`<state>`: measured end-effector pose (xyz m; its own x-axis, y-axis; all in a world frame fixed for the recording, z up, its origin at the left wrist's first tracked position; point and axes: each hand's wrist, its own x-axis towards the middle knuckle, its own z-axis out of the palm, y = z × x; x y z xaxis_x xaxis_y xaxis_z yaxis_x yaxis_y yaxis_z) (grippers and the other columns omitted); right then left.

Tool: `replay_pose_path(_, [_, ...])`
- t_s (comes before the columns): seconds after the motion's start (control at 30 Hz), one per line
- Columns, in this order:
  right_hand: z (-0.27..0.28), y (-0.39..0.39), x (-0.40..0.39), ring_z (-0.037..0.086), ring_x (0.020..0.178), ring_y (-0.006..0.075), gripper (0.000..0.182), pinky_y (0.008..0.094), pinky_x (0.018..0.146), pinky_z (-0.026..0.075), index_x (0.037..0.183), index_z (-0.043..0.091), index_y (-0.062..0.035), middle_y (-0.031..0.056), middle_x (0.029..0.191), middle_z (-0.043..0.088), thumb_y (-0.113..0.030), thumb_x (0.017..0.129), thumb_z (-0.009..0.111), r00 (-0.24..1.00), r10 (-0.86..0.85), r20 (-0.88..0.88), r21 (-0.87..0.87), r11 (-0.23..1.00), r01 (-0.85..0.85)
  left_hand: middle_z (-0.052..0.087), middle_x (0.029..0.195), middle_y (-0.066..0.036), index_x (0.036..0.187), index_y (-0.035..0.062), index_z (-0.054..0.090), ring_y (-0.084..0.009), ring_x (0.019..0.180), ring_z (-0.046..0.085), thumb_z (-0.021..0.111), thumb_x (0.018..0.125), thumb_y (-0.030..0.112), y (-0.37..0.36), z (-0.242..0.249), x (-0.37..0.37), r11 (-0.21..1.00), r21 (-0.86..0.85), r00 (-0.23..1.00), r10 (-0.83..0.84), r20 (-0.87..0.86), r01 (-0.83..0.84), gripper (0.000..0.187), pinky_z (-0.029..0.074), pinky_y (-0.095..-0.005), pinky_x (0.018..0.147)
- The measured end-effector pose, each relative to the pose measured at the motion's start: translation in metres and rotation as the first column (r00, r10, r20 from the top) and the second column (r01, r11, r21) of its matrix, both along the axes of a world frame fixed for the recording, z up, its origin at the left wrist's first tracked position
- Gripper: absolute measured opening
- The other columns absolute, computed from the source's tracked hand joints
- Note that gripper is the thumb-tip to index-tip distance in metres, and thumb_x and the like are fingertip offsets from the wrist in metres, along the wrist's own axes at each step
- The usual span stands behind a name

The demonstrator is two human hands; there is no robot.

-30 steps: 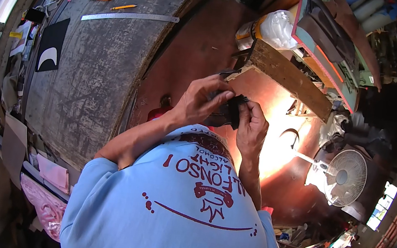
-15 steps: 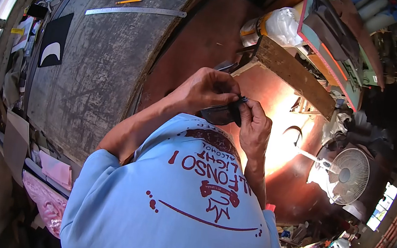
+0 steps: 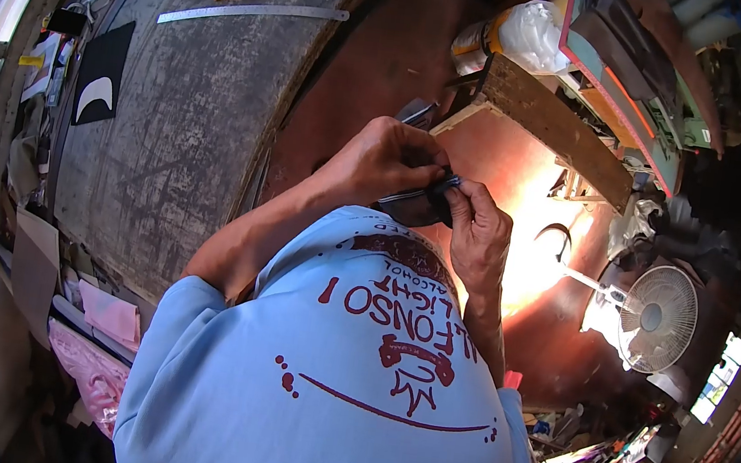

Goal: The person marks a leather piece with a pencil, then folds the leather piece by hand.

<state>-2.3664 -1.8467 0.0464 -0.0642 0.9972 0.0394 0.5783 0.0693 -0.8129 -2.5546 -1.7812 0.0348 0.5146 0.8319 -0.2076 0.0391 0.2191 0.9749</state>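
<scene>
Two hands, left hand, right hand, pinching dark piece

Small dark flat piece pinched between both hands, held chest-high

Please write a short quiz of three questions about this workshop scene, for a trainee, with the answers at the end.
1. True or false: both the left hand and the right hand grip the dark piece.
2. Which thing lies on the grey worktable? A) a kettle B) a steel ruler C) a helmet
3. Fill the gap: the white thing standing on the floor at the right is a ____.

Key
1. True; the fingers of both hands pinch it in front of the blue shirt.
2. B
3. fan
</scene>
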Motion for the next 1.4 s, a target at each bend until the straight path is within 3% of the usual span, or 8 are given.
replay_pose_path(0.13, [-0.005, -0.003, 0.004, 0.068, 0.070, 0.0150, 0.017, 0.0291, 0.063, 0.056, 0.104, 0.063, 0.0011, 0.0117, 0.078, 0.070, -0.014, 0.099, 0.060, 1.000, 0.018, 0.024, 0.018, 1.000, -0.019, 0.073, 0.082, -0.012, 0.094, -0.0030, 0.072, -0.0163, 0.076, 0.070, 0.069, 0.081, 0.005, -0.006, 0.001, 0.002, 0.982, 0.184, 0.998, 0.055, -0.033, -0.048, 0.016, 0.055, -0.0317, 0.072])
replay_pose_path(0.43, [-0.005, -0.008, 0.006, 0.066, 0.066, 0.0151, 0.019, 0.0308, 0.061, 0.053, 0.100, 0.062, 0.0008, 0.0125, 0.073, 0.067, -0.018, 0.099, 0.060, 0.998, -0.011, 0.067, -0.040, 0.999, 0.014, 0.073, 0.085, -0.012, 0.096, -0.0009, 0.073, -0.0202, 0.077, 0.071, 0.068, 0.082, 0.003, -0.010, -0.001, 0.004, 0.968, 0.251, 0.998, 0.015, -0.068, 0.002, 0.016, 0.055, -0.0343, 0.073])
replay_pose_path(0.53, [-0.004, -0.008, 0.004, 0.066, 0.067, 0.0150, 0.019, 0.0305, 0.062, 0.053, 0.101, 0.061, 0.0006, 0.0129, 0.074, 0.068, -0.019, 0.099, 0.060, 0.997, -0.044, 0.062, -0.068, 0.997, 0.048, 0.072, 0.088, -0.012, 0.098, -0.0021, 0.073, -0.0190, 0.080, 0.070, 0.068, 0.084, 0.004, -0.010, -0.003, 0.005, 0.974, 0.224, 0.998, -0.009, -0.066, 0.024, 0.016, 0.054, -0.0334, 0.075])
replay_pose_path(0.7, [-0.004, -0.008, 0.001, 0.067, 0.076, 0.0140, 0.020, 0.0279, 0.067, 0.054, 0.111, 0.056, 0.0009, 0.0138, 0.085, 0.072, -0.017, 0.101, 0.057, 0.987, -0.139, -0.085, -0.158, 0.979, 0.125, 0.072, 0.096, -0.008, 0.104, -0.0014, 0.073, -0.0140, 0.091, 0.067, 0.065, 0.090, 0.002, -0.008, -0.014, 0.004, 0.996, 0.007, 0.988, -0.089, 0.125, 0.089, 0.017, 0.052, -0.0300, 0.084])
replay_pose_path(0.83, [-0.009, -0.006, 0.000, 0.070, 0.077, 0.0238, 0.017, 0.0334, 0.067, 0.052, 0.113, 0.056, -0.0022, 0.0182, 0.085, 0.070, -0.011, 0.098, 0.058, 0.971, -0.145, -0.191, -0.168, 0.979, 0.114, 0.071, 0.096, -0.008, 0.106, -0.0009, 0.072, -0.0132, 0.091, 0.066, 0.065, 0.092, 0.003, -0.002, -0.021, 0.004, 0.989, -0.074, 0.984, -0.117, 0.135, 0.128, 0.017, 0.051, -0.0297, 0.084])
replay_pose_path(0.93, [-0.011, -0.003, 0.004, 0.070, 0.077, 0.0236, 0.016, 0.0331, 0.068, 0.052, 0.112, 0.056, -0.0024, 0.0176, 0.085, 0.071, -0.011, 0.098, 0.058, 0.978, -0.108, -0.177, -0.165, 0.983, 0.079, 0.071, 0.098, -0.007, 0.106, -0.0010, 0.072, -0.0121, 0.093, 0.065, 0.063, 0.092, 0.001, 0.002, -0.021, 0.004, 0.988, 0.015, 0.984, -0.152, 0.092, 0.152, 0.017, 0.050, -0.0291, 0.086])
replay_pose_path(1.13, [-0.012, -0.001, 0.005, 0.071, 0.078, 0.0228, 0.016, 0.0329, 0.068, 0.052, 0.111, 0.056, -0.0016, 0.0177, 0.086, 0.071, -0.011, 0.099, 0.058, 0.986, -0.103, -0.134, -0.158, 0.984, 0.082, 0.070, 0.094, -0.005, 0.100, 0.0006, 0.071, -0.0094, 0.090, 0.063, 0.065, 0.090, 0.001, 0.003, -0.017, 0.007, 0.995, -0.026, 0.983, -0.087, 0.163, 0.093, 0.012, 0.050, -0.0272, 0.082])
replay_pose_path(1.4, [-0.013, 0.006, 0.009, 0.070, 0.073, 0.0256, 0.020, 0.0351, 0.066, 0.051, 0.107, 0.057, 0.0026, 0.0194, 0.083, 0.071, -0.015, 0.098, 0.059, 0.984, -0.115, -0.138, -0.200, 0.976, 0.086, 0.071, 0.094, -0.007, 0.104, -0.0024, 0.069, -0.0117, 0.089, 0.064, 0.066, 0.088, 0.005, 0.007, -0.016, 0.005, 0.992, -0.040, 0.992, -0.116, 0.057, 0.118, 0.018, 0.051, -0.0282, 0.083])
